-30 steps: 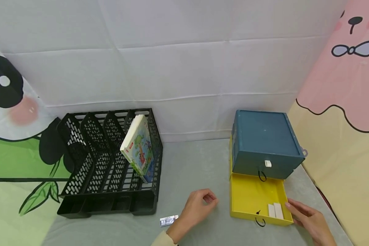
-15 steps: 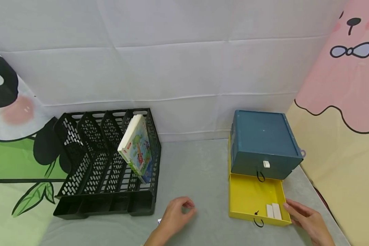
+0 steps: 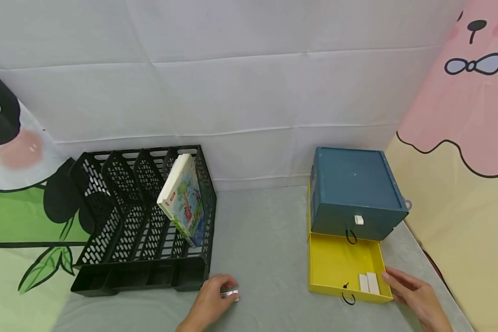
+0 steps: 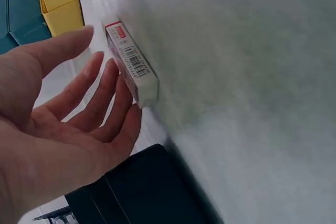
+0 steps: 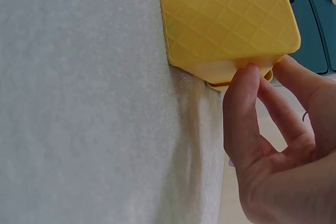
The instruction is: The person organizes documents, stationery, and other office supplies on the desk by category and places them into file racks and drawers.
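On the grey cloth, a small white block with a printed barcode and red label (image 4: pixel 131 59) lies by my left hand (image 3: pixel 209 299). In the left wrist view its fingers curve along one side of the block, while the thumb stands apart from it. The head view shows only part of the block, between thumb and fingers. My right hand (image 3: pixel 417 295) rests its fingertips on the right side wall of the pulled-out yellow drawer (image 3: pixel 336 258). Two small white blocks (image 3: pixel 368 283) lie in that drawer's front right corner.
A blue drawer unit (image 3: pixel 357 180) sits above the yellow drawer. To the left stands a black slotted rack (image 3: pixel 128 221) with small front compartments; books (image 3: pixel 184 198) lean in its right slot. A white cloth wall (image 3: pixel 240 92) rises behind.
My left hand has moved left and down across the cloth to the small white block. The right hand stays at the drawer's side. The view has shifted slightly.
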